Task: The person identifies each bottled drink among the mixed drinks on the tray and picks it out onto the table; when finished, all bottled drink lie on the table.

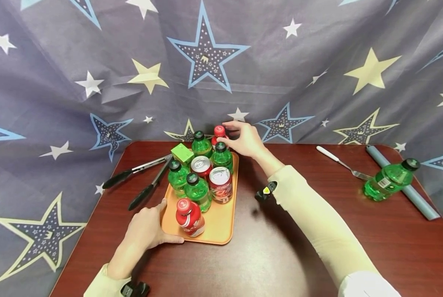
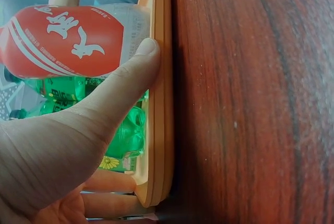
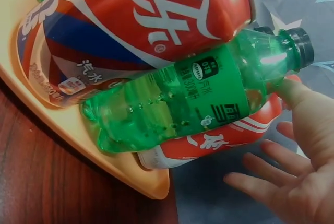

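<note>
An orange tray [image 1: 218, 229] holds several green soda bottles [image 1: 198, 194], two red cans [image 1: 221, 185], a green box [image 1: 183, 154] and two red-capped cola bottles. One cola bottle [image 1: 190, 218] stands at the near end, the other [image 1: 219, 133] in the far right corner. My left hand [image 1: 147, 227] rests at the tray's near left corner, thumb straight along the front rim and fingers along the left side. Beside the far cola bottle, my right hand [image 1: 245, 140] has its fingers spread; its thumb lies close to the neck of a green bottle [image 3: 177, 104].
Black-handled tongs [image 1: 147, 175] lie spread left of the tray. On the right side of the table are a white-handled fork [image 1: 336, 159], a grey-blue tube [image 1: 418, 202] and another green bottle [image 1: 388, 180]. A star-patterned curtain [image 1: 266, 74] hangs behind the table.
</note>
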Motion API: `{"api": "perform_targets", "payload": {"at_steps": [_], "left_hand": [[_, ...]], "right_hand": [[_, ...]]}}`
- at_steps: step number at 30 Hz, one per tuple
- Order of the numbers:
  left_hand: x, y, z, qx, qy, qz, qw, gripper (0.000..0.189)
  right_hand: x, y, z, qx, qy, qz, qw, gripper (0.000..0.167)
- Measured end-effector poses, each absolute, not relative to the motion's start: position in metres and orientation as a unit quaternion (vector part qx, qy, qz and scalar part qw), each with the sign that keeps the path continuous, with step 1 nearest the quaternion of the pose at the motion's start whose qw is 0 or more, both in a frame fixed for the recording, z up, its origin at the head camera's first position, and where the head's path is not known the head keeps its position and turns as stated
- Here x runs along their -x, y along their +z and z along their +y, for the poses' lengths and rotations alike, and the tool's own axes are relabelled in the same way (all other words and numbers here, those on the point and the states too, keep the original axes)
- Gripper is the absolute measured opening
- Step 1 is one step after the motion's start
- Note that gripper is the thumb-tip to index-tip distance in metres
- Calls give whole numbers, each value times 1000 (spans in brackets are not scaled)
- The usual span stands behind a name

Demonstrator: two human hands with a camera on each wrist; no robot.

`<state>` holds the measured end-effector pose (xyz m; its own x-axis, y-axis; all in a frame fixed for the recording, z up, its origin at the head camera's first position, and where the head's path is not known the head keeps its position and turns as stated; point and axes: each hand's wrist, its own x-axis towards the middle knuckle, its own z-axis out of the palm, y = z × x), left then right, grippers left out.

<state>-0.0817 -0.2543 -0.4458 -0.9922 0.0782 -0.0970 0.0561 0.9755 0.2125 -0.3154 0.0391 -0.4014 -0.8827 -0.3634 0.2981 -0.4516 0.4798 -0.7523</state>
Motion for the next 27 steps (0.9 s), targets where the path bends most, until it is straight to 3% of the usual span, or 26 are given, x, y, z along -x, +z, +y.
{"api": "perform_targets", "payload": {"at_steps": [14,27], "left_hand": [[84,-445,-253,-36,102,993,45,129],[81,-444,-254,-30,111,992,52,130]], "right_hand": [[321,-409,35,-219,445,-868,-4,48],[315,-407,28,-223,441,-870,10,38]]}}
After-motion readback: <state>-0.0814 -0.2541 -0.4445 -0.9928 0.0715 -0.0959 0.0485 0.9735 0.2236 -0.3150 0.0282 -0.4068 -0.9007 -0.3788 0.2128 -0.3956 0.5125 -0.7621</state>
